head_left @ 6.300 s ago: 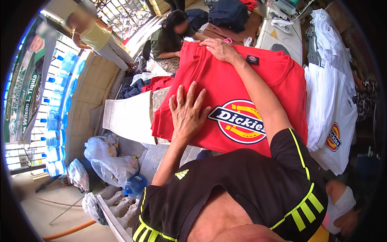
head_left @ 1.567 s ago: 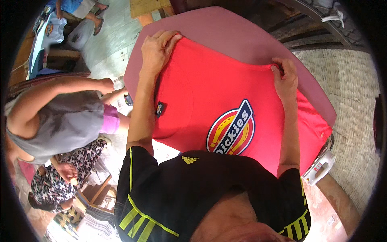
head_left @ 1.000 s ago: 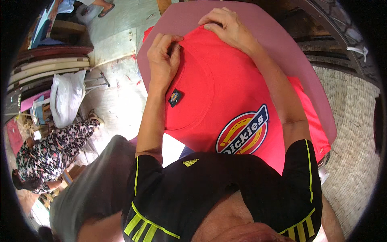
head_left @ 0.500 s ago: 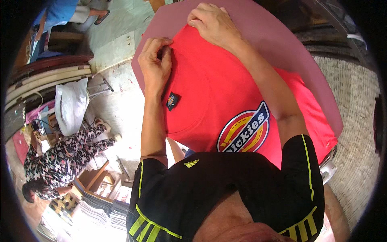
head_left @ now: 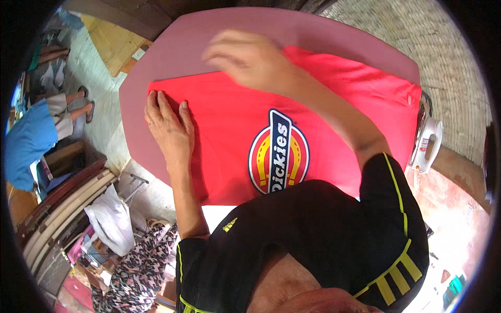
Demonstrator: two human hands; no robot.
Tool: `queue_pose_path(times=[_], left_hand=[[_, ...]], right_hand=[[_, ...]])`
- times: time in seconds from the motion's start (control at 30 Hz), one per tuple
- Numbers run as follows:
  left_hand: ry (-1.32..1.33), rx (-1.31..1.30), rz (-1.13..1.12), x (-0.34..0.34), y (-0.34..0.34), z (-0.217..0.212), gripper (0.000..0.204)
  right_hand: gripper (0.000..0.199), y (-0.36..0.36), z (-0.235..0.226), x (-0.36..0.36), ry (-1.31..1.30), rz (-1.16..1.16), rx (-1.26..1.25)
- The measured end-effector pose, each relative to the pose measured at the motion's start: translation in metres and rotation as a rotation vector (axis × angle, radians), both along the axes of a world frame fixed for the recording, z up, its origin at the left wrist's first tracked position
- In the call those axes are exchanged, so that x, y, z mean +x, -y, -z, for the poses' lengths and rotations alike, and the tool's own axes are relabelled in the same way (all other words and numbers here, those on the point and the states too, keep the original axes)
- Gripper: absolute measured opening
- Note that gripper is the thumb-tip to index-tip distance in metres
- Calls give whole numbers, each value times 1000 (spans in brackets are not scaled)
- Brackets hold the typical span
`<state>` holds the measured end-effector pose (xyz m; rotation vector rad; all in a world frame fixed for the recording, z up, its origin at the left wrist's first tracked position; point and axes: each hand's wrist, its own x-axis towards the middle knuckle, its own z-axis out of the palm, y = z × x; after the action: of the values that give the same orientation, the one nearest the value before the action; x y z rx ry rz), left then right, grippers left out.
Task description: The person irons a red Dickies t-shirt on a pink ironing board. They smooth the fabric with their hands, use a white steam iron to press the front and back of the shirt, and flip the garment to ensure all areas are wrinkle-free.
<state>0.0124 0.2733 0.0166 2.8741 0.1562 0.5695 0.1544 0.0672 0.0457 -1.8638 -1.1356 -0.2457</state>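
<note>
A person in a black short-sleeved top with lime-yellow trim (head_left: pixel 323 229) bends over a bright red cloth garment (head_left: pixel 219 120), laid across a padded, mauve-topped board (head_left: pixel 172 57) in the middle of the frame. The left hand (head_left: pixel 169 122), at centre left, lies palm down near the garment's left edge, its fingers straight and slightly parted, pressing on the fabric rather than pinching it. The right hand (head_left: pixel 229 60), a blur at upper centre, is over the far side of the cloth; its fingers look partly bent, but from where I stand I cannot tell whether they have hold of anything.

The likeliest trouble, to my eye, sits at the right of the frame: a white, loop-handled iron (head_left: pixel 420 163) stands just beside the garment's right end. Were the cloth pulled sharply that way, it could knock the iron off; were the iron hot, which does not show, fabric sliding against it could scorch. The large printed horseshoe emblem (head_left: pixel 279 151), at centre, would probably suffer most from direct heat. Nearer the body, the lower edge seems to run past the board, so a lean or a snag could drag everything askew and leave creases.
</note>
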Motion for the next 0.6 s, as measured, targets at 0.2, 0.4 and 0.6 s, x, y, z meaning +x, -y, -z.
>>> queue_pose_path(times=[0.2, 0.4, 0.6], left_hand=[[83, -264, 442, 55, 67, -35, 28], [151, -220, 704, 124, 143, 0, 23], [27, -460, 738, 139, 147, 0, 11]], right_hand=[[10, 167, 10, -34, 186, 672, -166], [12, 170, 43, -33, 199, 769, -83], [20, 197, 35, -62, 138, 683, -219]])
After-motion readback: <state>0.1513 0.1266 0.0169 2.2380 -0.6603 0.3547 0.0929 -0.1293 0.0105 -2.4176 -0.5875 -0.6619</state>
